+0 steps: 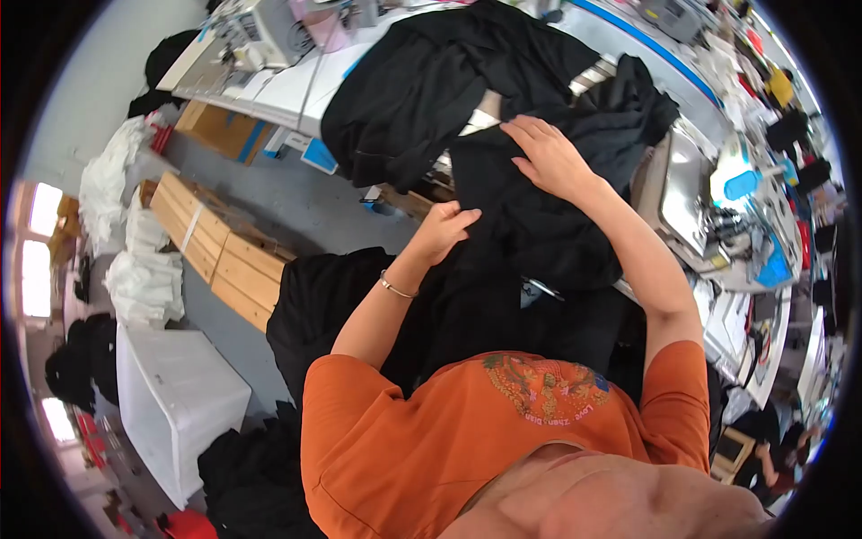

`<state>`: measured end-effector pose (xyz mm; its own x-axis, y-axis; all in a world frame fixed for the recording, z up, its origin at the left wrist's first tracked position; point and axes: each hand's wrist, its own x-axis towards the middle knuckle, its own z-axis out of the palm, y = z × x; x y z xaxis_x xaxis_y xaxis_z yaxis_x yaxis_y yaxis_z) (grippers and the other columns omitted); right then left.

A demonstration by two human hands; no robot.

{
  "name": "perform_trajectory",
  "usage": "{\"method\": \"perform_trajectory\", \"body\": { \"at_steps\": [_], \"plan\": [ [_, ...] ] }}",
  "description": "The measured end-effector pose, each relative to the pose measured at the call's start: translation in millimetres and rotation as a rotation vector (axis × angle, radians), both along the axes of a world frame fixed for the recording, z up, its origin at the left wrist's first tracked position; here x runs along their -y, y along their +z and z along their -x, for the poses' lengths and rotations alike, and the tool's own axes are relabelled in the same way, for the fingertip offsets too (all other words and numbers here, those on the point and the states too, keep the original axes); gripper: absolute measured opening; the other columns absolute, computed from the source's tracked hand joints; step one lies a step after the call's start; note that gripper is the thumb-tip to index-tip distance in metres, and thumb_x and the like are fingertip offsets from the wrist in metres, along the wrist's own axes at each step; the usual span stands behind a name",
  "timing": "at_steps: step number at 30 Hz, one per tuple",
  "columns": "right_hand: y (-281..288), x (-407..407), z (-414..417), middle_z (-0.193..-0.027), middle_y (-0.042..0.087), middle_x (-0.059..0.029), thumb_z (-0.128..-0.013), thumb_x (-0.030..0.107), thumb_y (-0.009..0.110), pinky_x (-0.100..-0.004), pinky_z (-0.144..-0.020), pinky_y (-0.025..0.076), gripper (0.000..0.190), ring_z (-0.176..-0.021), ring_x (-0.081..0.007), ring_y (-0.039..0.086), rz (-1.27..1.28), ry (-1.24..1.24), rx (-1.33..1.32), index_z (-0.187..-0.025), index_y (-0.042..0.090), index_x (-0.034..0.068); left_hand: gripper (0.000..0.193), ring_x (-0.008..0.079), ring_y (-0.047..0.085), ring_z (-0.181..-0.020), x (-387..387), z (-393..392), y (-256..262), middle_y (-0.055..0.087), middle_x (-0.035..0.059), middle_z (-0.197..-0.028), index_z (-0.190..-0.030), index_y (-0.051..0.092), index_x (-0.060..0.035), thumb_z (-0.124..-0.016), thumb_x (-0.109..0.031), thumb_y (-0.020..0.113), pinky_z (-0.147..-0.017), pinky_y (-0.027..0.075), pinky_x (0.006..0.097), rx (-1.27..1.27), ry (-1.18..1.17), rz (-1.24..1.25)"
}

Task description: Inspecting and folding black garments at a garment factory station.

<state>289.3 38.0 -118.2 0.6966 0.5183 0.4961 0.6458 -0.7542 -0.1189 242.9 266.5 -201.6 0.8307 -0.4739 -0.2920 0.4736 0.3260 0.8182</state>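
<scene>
A large spread of black cloth (404,87) covers the table before me and hangs down over its near edge to my lap. Pinched in my left hand (444,232) is the left edge of a black fabric piece (488,202), the fingers curled and the thumb on top. My right hand (552,158) lies flat on the upper part of this piece, fingers extended and thumb apart. Bits of the pale tabletop (483,120) show through gaps in the cloth just beyond my right fingertips.
At right stands an industrial sewing machine (731,202). A white worktable (296,87) carries another machine (259,34) at upper left. Bundled wooden boards (222,249), a white plastic bin (195,391) and a black cloth heap (252,471) stand at left. A person (761,445) is at far right.
</scene>
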Motion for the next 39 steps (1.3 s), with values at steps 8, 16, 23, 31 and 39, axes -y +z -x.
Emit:
{"method": "perform_trajectory", "body": {
  "at_steps": [8,16,23,31,39],
  "plan": [
    [-44.7,-4.8,-57.3,-0.084,0.057,-0.0099,-0.081,0.01,0.06,-0.0378,-0.076,0.045,0.009,-0.085,-0.0284,0.056,-0.012,-0.019,0.049,-0.088,0.059,0.005,0.029,0.0241,0.055,-0.089,-60.4,-39.7,-13.3,0.053,0.0117,-0.098,-0.102,0.056,-0.001,-0.074,-0.003,0.065,-0.075,0.045,0.0338,1.013,0.831,-0.894],
    [45.1,8.2,24.1,-0.105,0.062,-0.019,-0.081,-0.006,0.045,-0.0413,-0.094,0.044,0.021,-0.106,-0.0356,0.058,-0.322,0.259,-0.007,-0.096,0.06,-0.006,0.016,0.0307,0.054,-0.079,-38.4,-47.9,16.7,0.058,0.0102,-0.08,-0.089,0.061,-0.0047,-0.074,-0.007,0.064,-0.071,0.044,0.0385,1.37,0.469,-0.751],
    [98.0,29.6,83.7,-0.082,0.06,-0.0165,-0.062,-0.011,0.05,-0.0378,-0.064,0.05,0.029,-0.074,-0.0341,0.06,-0.09,0.247,0.166,-0.088,0.057,-0.003,0.006,0.0219,0.057,-0.074,-21.8,-16.7,6.8,0.061,0.0089,-0.082,-0.084,0.063,-0.0028,-0.079,-0.002,0.06,-0.067,0.046,0.0311,1.127,0.594,-0.535],
    [85.1,9.0,90.9,-0.094,0.054,-0.0154,-0.064,-0.015,0.054,-0.0387,-0.081,0.046,0.046,-0.089,-0.035,0.055,-0.015,0.15,-0.381,-0.107,0.053,0.002,0.044,0.0328,0.046,-0.107,-88.2,-101.8,-111.4,0.051,0.014,-0.105,-0.107,0.049,-0.004,-0.069,-0.013,0.068,-0.093,0.038,0.0417,0.65,0.993,-1.259],
    [75.8,4.2,72.4,-0.09,0.054,-0.0111,-0.062,-0.012,0.057,-0.0352,-0.073,0.047,0.04,-0.083,-0.0291,0.056,0.076,0.197,-0.453,-0.098,0.062,0.004,0.019,0.0165,0.057,-0.073,-118.7,-95.7,-142.8,0.062,0.0102,-0.082,-0.1,0.056,0.0044,-0.09,-0.011,0.05,-0.069,0.046,0.0302,0.54,0.953,-0.733]
  ]
}}
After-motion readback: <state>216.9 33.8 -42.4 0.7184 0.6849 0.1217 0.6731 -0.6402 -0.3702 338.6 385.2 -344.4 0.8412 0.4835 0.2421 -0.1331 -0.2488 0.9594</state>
